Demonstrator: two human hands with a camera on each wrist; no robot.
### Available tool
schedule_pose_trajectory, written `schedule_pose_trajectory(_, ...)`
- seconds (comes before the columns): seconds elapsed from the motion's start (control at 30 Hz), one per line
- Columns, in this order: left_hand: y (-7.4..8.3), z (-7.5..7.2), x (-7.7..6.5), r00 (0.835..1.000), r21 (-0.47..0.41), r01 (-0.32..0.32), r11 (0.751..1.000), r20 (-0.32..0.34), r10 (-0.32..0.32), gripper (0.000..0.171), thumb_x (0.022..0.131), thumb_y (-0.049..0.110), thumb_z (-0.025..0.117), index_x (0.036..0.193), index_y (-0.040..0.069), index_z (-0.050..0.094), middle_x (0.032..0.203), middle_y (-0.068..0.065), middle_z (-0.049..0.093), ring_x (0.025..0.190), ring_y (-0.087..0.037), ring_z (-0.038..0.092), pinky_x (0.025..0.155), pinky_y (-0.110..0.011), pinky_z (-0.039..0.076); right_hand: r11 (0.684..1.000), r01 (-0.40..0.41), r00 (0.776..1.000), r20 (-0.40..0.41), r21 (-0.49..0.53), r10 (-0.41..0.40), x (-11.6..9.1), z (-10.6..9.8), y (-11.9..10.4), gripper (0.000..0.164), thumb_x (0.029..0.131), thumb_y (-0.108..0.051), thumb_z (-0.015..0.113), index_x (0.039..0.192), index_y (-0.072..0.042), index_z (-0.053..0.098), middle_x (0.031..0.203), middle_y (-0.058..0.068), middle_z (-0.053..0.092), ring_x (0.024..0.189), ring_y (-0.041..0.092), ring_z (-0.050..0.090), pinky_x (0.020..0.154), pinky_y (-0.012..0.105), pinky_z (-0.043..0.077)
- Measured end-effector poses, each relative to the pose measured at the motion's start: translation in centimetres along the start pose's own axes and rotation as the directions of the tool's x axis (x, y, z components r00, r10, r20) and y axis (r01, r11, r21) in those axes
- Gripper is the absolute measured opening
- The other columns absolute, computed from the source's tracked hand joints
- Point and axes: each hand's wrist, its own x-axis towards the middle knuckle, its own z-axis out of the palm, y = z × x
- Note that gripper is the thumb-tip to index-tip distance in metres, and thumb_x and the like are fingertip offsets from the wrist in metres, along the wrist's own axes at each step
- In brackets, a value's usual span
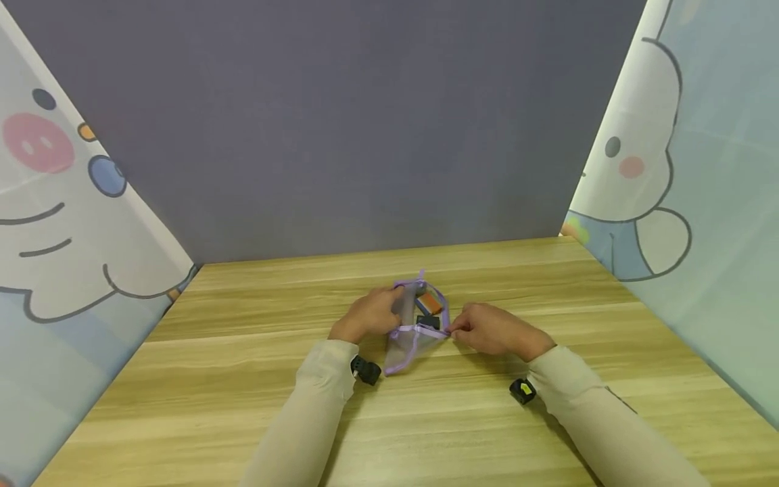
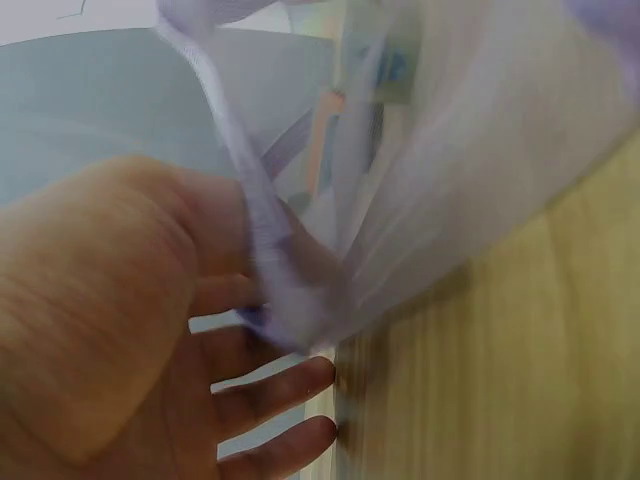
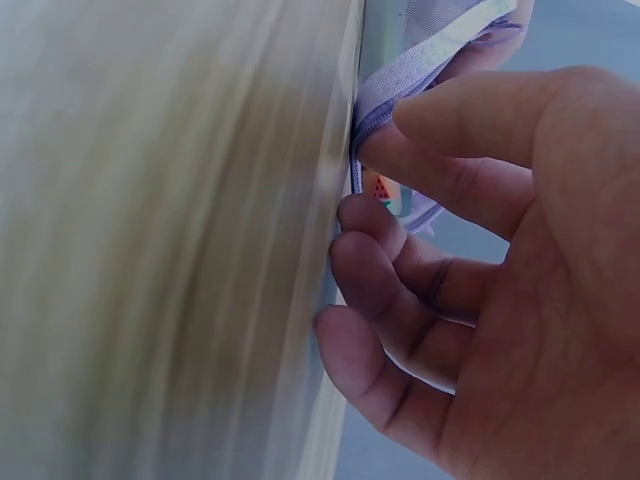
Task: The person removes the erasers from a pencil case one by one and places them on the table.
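Observation:
A sheer mesh pouch with purple trim (image 1: pixel 402 348) lies on the table, its mouth spread open. Inside show a small orange, white and blue block (image 1: pixel 431 304), perhaps an eraser, and a dark item (image 1: pixel 429 320) nearer the front. My left hand (image 1: pixel 372 312) holds the pouch's left side; in the left wrist view its thumb is behind the mesh (image 2: pixel 480 150), and the other fingers extend below the purple edge. At the right corner, my right hand (image 1: pixel 494 329) pinches the purple trim (image 3: pixel 430 65) between thumb and forefinger, its other fingers loosely bent.
The wood-grain table (image 1: pixel 243 399) runs back to a dark grey panel (image 1: pixel 377 128). Cartoon-printed cloths (image 1: pixel 718 203) flank both sides. Small black cameras (image 1: pixel 366 370) are worn on both wrists. A watermelon-printed item (image 3: pixel 380 188) peeks out behind the right fingers.

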Motion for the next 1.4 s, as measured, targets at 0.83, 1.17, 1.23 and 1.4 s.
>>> schedule_pose_trajectory(0.83, 0.7, 0.2, -0.7, 0.985, 0.093, -0.052, 0.994, 0.171, 0.035, 0.105, 0.078, 0.061, 0.073, 0.157, 0.005, 0.032, 0.162, -0.011, 0.029, 0.149, -0.029, 0.026, 0.115, -0.044, 0.031, 1.0, 0.014, 0.999, -0.03, 0.01, -0.014, -0.2, 0.2, -0.3, 0.03, 0.099, -0.02, 0.062, 0.071, -0.018, 0.074, 0.056, -0.016, 0.041, 0.048, 0.0, 0.036, 0.047, 0.022, 0.031)
schedule_pose_trajectory(1.17, 0.4, 0.6, -1.4, 0.99, 0.12, -0.033, 0.992, 0.14, 0.016, 0.105, 0.076, 0.058, 0.075, 0.156, 0.004, 0.034, 0.161, -0.013, 0.032, 0.147, -0.031, 0.029, 0.112, -0.048, 0.035, 1.0, 0.014, 1.0, -0.006, -0.004, -0.014, 0.4, 0.7, -0.6, 0.031, 0.1, -0.018, 0.061, 0.071, -0.019, 0.072, 0.055, -0.014, 0.045, 0.047, 0.002, 0.042, 0.048, 0.024, 0.035)
schedule_pose_trajectory(1.23, 0.6, 0.6, -1.3, 0.99, 0.129, -0.033, 0.991, 0.141, 0.014, 0.105, 0.076, 0.058, 0.076, 0.156, 0.004, 0.035, 0.161, -0.012, 0.031, 0.147, -0.032, 0.029, 0.112, -0.049, 0.035, 1.0, 0.01, 1.0, -0.011, 0.005, -0.01, 0.3, 0.6, -0.4, 0.031, 0.1, -0.018, 0.061, 0.071, -0.019, 0.071, 0.058, -0.013, 0.046, 0.048, 0.003, 0.042, 0.049, 0.024, 0.035)
schedule_pose_trajectory(1.4, 0.8, 0.8, -0.9, 0.989, 0.15, -0.034, 0.988, 0.15, 0.012, 0.105, 0.075, 0.058, 0.077, 0.155, 0.005, 0.036, 0.162, -0.009, 0.029, 0.147, -0.031, 0.028, 0.113, -0.046, 0.034, 1.0, -0.015, 0.999, -0.032, 0.02, 0.016, -0.1, 0.5, 0.0, 0.023, 0.1, -0.02, 0.062, 0.085, -0.017, 0.079, 0.081, -0.009, 0.059, 0.069, 0.007, 0.051, 0.063, 0.028, 0.044)
